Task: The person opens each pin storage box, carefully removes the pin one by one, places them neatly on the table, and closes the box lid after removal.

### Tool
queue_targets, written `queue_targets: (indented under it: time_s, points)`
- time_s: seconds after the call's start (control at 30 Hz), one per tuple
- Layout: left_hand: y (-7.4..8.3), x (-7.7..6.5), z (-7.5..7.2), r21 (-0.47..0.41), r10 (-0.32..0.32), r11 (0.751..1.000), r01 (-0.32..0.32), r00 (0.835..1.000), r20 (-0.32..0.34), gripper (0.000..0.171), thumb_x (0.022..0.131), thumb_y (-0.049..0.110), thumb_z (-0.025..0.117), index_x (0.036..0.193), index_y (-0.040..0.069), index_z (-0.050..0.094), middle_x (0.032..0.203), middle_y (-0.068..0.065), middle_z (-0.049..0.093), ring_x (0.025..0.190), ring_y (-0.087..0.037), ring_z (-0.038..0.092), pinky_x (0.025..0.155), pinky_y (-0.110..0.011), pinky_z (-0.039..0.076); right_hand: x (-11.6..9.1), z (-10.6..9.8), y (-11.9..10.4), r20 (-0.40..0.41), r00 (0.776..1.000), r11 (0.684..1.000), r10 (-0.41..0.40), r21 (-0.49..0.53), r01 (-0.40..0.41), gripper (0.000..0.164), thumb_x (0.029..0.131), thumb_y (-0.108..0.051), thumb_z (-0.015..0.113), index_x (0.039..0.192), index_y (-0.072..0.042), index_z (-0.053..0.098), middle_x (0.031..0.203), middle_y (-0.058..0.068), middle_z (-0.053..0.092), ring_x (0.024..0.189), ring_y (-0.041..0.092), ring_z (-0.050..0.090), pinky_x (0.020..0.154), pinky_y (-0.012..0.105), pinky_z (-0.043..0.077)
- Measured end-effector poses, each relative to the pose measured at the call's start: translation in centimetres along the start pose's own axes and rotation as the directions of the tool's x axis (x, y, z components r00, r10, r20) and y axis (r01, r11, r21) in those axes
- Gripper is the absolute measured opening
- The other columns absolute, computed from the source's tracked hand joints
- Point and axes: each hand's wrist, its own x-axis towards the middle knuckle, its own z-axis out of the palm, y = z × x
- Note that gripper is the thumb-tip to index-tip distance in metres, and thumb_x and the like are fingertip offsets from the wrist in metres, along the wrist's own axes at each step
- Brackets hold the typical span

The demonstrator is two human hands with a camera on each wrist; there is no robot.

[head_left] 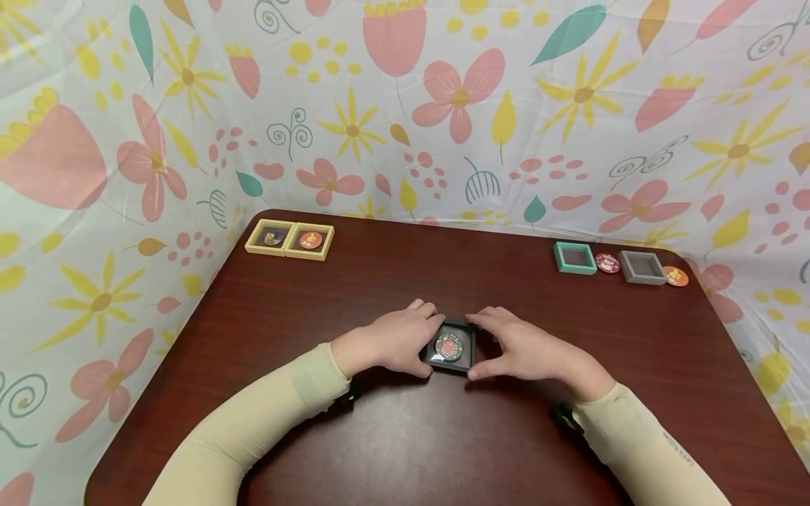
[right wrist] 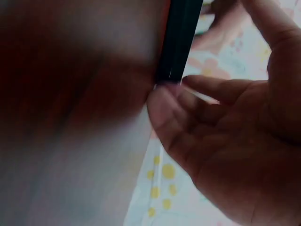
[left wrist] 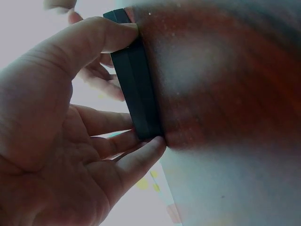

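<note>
A small black square frame (head_left: 451,367) lies on the table in front of me, a round dark badge with a red design (head_left: 448,346) inside it. My left hand (head_left: 401,341) grips its left side; in the left wrist view the thumb is near one end of the frame's side wall (left wrist: 136,89) and fingertips are at the other. At the right side, my right hand (head_left: 528,349) spans the frame, thumb by the near corner and fingers at the far corner. The right wrist view has the fingertips (right wrist: 162,101) right at the end of the black wall.
Two joined yellow frames (head_left: 290,255), each holding a badge, sit at the table's far left. Far right are a teal frame (head_left: 576,268), a red badge (head_left: 608,263), a grey frame (head_left: 644,278) and an orange badge (head_left: 676,276). Flowered cloth (head_left: 392,105) hangs behind the table.
</note>
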Motion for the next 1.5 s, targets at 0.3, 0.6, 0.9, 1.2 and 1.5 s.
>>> queue_targets:
  time_s: [0.3,0.6,0.9,1.2,1.5]
  points:
    - [0.1,0.2,0.3,0.020,-0.004,1.000,0.004,1.000,0.011,0.094,0.085,0.048,0.090,0.157,-0.002,0.057,0.139,-0.010,0.059,0.121,-0.023,0.051,0.098,-0.031,0.053,0.2,1.7,-1.9,-0.059,0.996,0.958,-0.071,-0.282,0.052,0.109,0.084,-0.064,0.094,0.154,0.011,0.056,0.139,0.013,0.059,0.127,0.029,0.058,0.101,0.046,0.058]
    - [0.7,0.1,0.3,0.078,-0.020,0.997,0.020,1.000,-0.002,0.097,0.081,0.053,0.090,0.155,-0.002,0.059,0.143,-0.013,0.060,0.128,-0.027,0.054,0.100,-0.033,0.055,0.6,2.4,-2.8,-0.115,0.988,0.913,-0.101,-0.406,0.047,0.094,0.078,-0.048,0.097,0.142,0.013,0.064,0.124,0.015,0.063,0.114,0.030,0.063,0.092,0.045,0.061]
    - [1.4,0.0,0.6,0.167,-0.029,0.985,0.032,0.999,-0.023,0.095,0.077,0.055,0.090,0.149,-0.001,0.062,0.137,-0.010,0.062,0.124,-0.024,0.054,0.090,-0.033,0.060,1.0,3.1,-3.0,-0.160,0.975,0.874,-0.152,-0.483,0.057,0.092,0.068,-0.048,0.096,0.131,0.014,0.069,0.117,0.017,0.067,0.108,0.032,0.067,0.089,0.045,0.062]
    - [1.5,0.1,0.5,0.180,-0.032,0.983,0.037,0.999,-0.030,0.095,0.076,0.055,0.091,0.147,-0.001,0.064,0.136,-0.008,0.062,0.123,-0.023,0.055,0.088,-0.033,0.061,1.2,2.9,-3.0,-0.162,0.973,0.869,-0.162,-0.490,0.063,0.089,0.067,-0.048,0.094,0.128,0.013,0.071,0.112,0.016,0.068,0.104,0.034,0.069,0.089,0.047,0.063]
    - [1.5,0.1,0.5,0.175,-0.041,0.984,0.045,0.999,-0.027,0.093,0.076,0.055,0.090,0.147,0.000,0.064,0.137,-0.008,0.061,0.125,-0.023,0.055,0.085,-0.033,0.061,1.2,2.7,-2.8,-0.181,0.965,0.880,-0.191,-0.468,0.086,0.089,0.064,-0.048,0.095,0.126,0.011,0.074,0.109,0.012,0.069,0.099,0.029,0.068,0.088,0.044,0.062]
